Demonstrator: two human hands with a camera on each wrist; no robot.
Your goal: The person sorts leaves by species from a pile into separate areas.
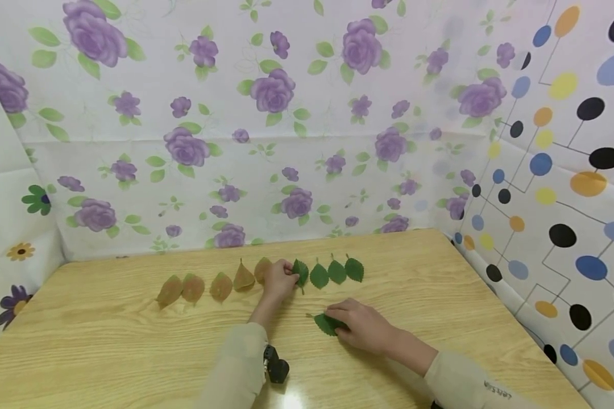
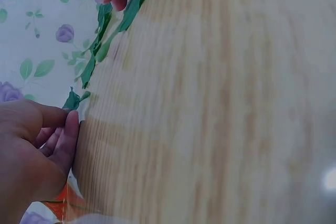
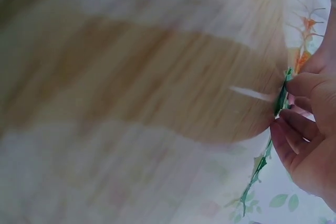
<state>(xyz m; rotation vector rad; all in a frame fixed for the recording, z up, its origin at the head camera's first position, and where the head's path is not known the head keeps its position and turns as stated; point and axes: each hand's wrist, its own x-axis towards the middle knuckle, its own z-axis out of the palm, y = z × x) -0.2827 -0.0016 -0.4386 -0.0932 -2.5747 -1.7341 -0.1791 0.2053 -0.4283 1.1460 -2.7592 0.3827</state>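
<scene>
While the left hand (image 1: 278, 279) pinches the green leaf (image 1: 301, 272) at mid-frame row's centre, right hand (image 1: 360, 326) fingers curl on a loose leaf (image 1: 326, 324) lower down, stem pointing left, w/ row just above.

Both forearms reach forward from the lower edge of the head view, each in a pale beige sleeve. The left hand (image 1: 278, 279) stretches farther out, back upward, its fingers (image 2: 65, 140) bent downward and the thumb drawn in toward them in a light pinch. The right hand (image 1: 360, 326) lies nearer the body, palm down, wrist angled to the left, its fingers (image 3: 304, 121) curled with the tips pressed together. The two hands are near each other but apart.
</scene>
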